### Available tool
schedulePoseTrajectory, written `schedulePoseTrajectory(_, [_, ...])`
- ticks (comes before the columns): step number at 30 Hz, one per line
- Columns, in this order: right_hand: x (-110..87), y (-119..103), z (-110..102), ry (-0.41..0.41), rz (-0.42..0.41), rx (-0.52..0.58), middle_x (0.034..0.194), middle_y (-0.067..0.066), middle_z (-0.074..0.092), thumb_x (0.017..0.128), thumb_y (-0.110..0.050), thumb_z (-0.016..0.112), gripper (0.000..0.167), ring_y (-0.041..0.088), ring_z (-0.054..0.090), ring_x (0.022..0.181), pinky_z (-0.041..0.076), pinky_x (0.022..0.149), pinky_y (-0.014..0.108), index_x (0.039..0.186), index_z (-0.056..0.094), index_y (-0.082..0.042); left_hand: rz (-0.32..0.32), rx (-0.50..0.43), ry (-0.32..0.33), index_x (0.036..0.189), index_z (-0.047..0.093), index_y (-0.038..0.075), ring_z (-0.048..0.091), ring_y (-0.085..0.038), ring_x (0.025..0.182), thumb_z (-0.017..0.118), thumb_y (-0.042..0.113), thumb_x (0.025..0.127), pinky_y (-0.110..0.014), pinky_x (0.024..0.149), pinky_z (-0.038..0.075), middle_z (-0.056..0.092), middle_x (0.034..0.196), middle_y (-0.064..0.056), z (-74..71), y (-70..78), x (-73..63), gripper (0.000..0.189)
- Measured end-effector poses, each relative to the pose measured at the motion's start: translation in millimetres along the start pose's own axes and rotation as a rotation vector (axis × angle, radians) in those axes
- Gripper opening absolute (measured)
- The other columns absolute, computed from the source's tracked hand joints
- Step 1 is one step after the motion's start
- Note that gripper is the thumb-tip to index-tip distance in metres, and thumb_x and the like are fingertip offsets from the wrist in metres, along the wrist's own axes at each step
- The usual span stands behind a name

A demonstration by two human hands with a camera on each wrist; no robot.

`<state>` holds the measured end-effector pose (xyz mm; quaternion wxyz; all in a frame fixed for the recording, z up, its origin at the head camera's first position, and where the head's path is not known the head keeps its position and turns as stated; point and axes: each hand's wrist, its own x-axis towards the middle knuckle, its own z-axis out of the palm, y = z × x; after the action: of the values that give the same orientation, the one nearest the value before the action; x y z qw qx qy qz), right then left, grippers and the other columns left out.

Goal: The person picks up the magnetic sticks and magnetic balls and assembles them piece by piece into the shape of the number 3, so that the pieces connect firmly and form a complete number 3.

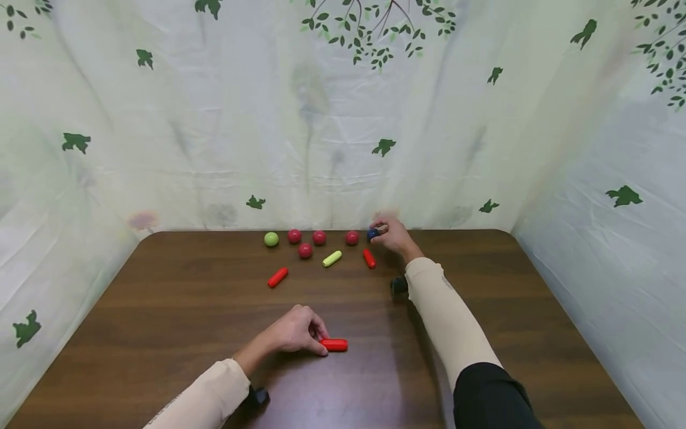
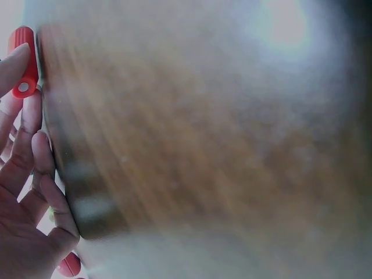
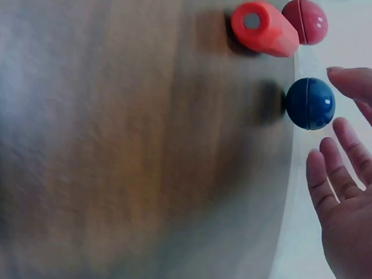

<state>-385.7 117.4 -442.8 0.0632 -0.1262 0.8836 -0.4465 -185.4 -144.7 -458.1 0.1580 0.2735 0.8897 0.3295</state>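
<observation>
My left hand point(image 1: 297, 330) pinches a red ribbed cylinder point(image 1: 336, 345) near the front middle of the table, between thumb and fingers. In the left wrist view the cylinder point(image 2: 24, 64) has a round hole in its end. At the table's back edge, my right hand point(image 1: 395, 237) reaches around a blue ball point(image 1: 372, 235). The right wrist view shows the blue ball point(image 3: 310, 103) resting on the table, just beyond the spread thumb and fingers, with a small gap. Another red cylinder point(image 1: 369, 258) lies just in front of the blue ball.
Several red balls point(image 1: 305, 251) and a green ball point(image 1: 271, 239) sit along the back of the table point(image 1: 177, 310). A yellow-green cylinder point(image 1: 331, 258) and a third red cylinder point(image 1: 278, 277) lie before them. A leaf-patterned curtain point(image 1: 241, 131) hangs behind and at both sides.
</observation>
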Motion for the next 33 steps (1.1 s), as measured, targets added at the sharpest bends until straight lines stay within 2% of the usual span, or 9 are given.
schedulePoseTrajectory(5, [9.2, -0.7, -5.0, -0.096, -0.072, -0.161, 0.134, 0.021, 0.048, 0.082, 0.004, 0.069, 0.032, 0.037, 0.052, 0.115, 0.042, 0.099, 0.043, 0.113, 0.065, 0.003, -0.003, 0.004, -0.006, 0.077, 0.074, 0.018, 0.053, -0.002, 0.061, 0.086, 0.021, 0.069, -0.021, 0.058, 0.045, 0.061, 0.065, 0.014, 0.1, -0.1, 0.9, 0.015])
schedulePoseTrajectory(10, [13.3, -4.1, -7.0, -0.158, -0.140, -0.306, 0.120, 0.021, 0.053, 0.081, 0.004, 0.069, 0.029, 0.034, 0.048, 0.116, 0.037, 0.103, 0.044, 0.110, 0.067, 0.004, 0.004, 0.004, -0.006, 0.077, 0.074, 0.018, 0.052, -0.001, 0.061, 0.086, 0.020, 0.069, -0.021, 0.058, 0.044, 0.061, 0.065, 0.014, -0.1, 1.3, -0.2, 0.015])
schedulePoseTrajectory(13, [13.7, -6.0, -5.8, -0.173, -0.130, -0.322, 0.114, 0.021, 0.056, 0.081, 0.005, 0.068, 0.028, 0.034, 0.052, 0.111, 0.041, 0.100, 0.043, 0.109, 0.065, 0.003, 0.006, 0.005, -0.005, 0.076, 0.074, 0.018, 0.052, -0.001, 0.061, 0.086, 0.020, 0.069, -0.021, 0.058, 0.044, 0.060, 0.064, 0.014, -0.1, 1.1, -0.1, 0.015])
schedulePoseTrajectory(20, [10.1, -2.6, -6.3, -0.193, -0.089, -0.330, 0.118, 0.024, 0.057, 0.083, 0.004, 0.067, 0.028, 0.036, 0.053, 0.112, 0.041, 0.100, 0.044, 0.109, 0.059, 0.001, 0.003, 0.002, -0.004, 0.076, 0.074, 0.017, 0.052, -0.001, 0.060, 0.086, 0.019, 0.068, -0.021, 0.057, 0.044, 0.060, 0.063, 0.014, -0.7, 1.0, 0.3, 0.015])
schedulePoseTrajectory(26, [-3.5, -5.7, -17.6, -0.213, -0.012, -0.334, 0.119, 0.022, 0.057, 0.086, -0.004, 0.069, 0.027, 0.034, 0.053, 0.109, 0.041, 0.100, 0.045, 0.112, 0.059, -0.002, 0.013, 0.001, -0.015, 0.076, 0.075, 0.018, 0.051, 0.000, 0.060, 0.087, 0.020, 0.068, -0.020, 0.058, 0.044, 0.060, 0.064, 0.015, 1.3, 1.4, 2.2, 0.015])
schedulePoseTrajectory(33, [-19.5, -18.1, -24.0, -0.284, -0.112, -0.362, 0.106, 0.017, 0.064, 0.084, -0.012, 0.070, 0.029, 0.030, 0.058, 0.099, 0.047, 0.090, 0.040, 0.110, 0.064, 0.001, 0.002, 0.003, -0.009, 0.076, 0.074, 0.019, 0.051, -0.002, 0.061, 0.086, 0.020, 0.069, -0.021, 0.058, 0.044, 0.060, 0.064, 0.015, 0.0, 0.1, 0.1, 0.015])
